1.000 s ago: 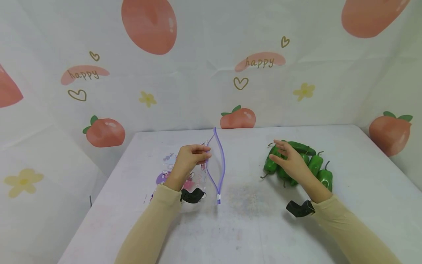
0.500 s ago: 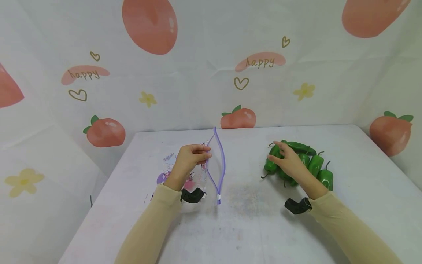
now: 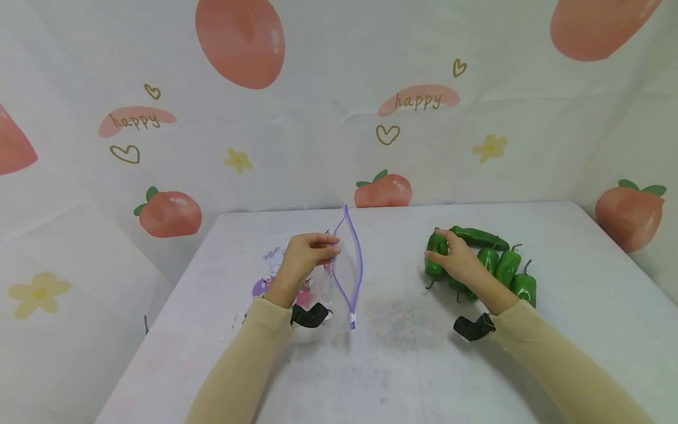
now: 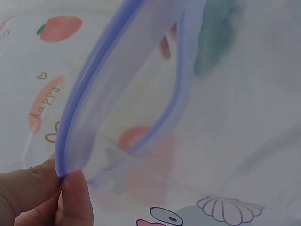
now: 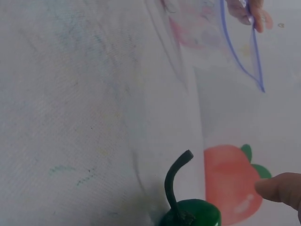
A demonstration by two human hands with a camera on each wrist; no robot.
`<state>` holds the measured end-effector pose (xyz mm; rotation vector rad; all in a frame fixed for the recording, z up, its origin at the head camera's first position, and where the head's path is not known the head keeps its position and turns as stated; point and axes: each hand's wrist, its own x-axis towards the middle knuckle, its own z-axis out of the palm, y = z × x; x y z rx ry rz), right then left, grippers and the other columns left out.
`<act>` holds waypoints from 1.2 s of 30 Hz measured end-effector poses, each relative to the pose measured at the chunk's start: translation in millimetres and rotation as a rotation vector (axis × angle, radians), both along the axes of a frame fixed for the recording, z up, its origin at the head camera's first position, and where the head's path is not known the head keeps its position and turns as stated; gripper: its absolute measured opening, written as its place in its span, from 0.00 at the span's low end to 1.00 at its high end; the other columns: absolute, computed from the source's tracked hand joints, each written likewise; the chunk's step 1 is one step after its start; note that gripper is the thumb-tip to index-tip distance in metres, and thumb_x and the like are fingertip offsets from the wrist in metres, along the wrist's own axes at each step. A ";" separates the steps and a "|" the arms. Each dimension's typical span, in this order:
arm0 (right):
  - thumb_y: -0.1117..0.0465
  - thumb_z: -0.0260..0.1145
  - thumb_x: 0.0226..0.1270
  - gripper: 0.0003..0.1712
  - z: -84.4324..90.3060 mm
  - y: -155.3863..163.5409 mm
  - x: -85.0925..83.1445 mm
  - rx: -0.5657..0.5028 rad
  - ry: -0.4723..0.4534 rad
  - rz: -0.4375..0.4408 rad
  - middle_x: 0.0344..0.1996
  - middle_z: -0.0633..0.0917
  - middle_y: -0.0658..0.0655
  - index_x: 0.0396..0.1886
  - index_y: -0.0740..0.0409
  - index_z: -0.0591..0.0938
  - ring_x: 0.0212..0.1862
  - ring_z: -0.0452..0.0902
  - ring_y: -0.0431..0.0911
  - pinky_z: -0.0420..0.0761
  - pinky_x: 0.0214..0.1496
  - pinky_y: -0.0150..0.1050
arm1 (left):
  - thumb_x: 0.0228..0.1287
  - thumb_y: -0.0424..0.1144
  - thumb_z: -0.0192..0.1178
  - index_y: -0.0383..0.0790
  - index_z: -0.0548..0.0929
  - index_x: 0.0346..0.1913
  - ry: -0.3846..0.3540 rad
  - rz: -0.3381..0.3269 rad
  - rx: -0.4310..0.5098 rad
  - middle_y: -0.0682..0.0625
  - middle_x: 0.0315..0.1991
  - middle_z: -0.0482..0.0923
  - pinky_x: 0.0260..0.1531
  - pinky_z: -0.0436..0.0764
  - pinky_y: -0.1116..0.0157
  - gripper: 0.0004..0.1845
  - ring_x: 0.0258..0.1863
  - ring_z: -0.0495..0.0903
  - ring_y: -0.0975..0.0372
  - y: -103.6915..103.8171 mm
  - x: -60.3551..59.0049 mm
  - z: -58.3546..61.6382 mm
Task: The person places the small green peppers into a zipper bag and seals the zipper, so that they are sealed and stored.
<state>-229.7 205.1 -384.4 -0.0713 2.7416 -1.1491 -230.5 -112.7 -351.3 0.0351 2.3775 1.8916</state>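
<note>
A clear zip bag (image 3: 318,288) with a purple rim and printed cartoon figures lies in the middle left. My left hand (image 3: 312,250) pinches its near-side purple edge between thumb and fingers. The bag's mouth (image 4: 117,127) gapes toward the right. On the right, my right hand (image 3: 461,259) holds the leftmost green pepper (image 3: 434,259) of a pile, its thumb and index finger bent about it. The pepper's dark stem (image 5: 174,181) shows in the right wrist view, with one finger (image 5: 282,188) in sight and the rest of the grip hidden.
Several other green peppers (image 3: 507,265) lie behind and beside the right hand. Both hands are over a white table (image 3: 371,377), backed by a white cloth (image 3: 318,129) with peach prints.
The right hand has come down and slightly left onto the leftmost pepper, whose body and stem have turned a little. The left hand and the bag have stayed in place.
</note>
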 end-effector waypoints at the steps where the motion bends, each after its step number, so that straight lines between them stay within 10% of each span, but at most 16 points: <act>1: 0.52 0.58 0.72 0.41 -0.4 -0.6 -0.6 0.002 0.001 0.002 0.71 0.53 0.76 0.76 0.64 0.52 0.70 0.53 0.71 0.63 0.64 0.68 | 0.57 0.29 0.68 0.31 0.86 0.45 -0.001 0.002 -0.002 0.47 0.35 0.84 0.41 0.84 0.66 0.12 0.32 0.82 0.66 0.1 -0.1 0.1; 36: 0.63 0.67 0.64 0.41 -12.7 -16.6 -11.3 0.115 0.048 0.062 0.66 0.66 0.75 0.71 0.72 0.59 0.65 0.65 0.67 0.70 0.63 0.61 | 0.57 0.29 0.67 0.31 0.86 0.45 -0.007 0.002 -0.005 0.48 0.34 0.83 0.40 0.84 0.68 0.12 0.32 0.81 0.65 2.2 -0.6 1.1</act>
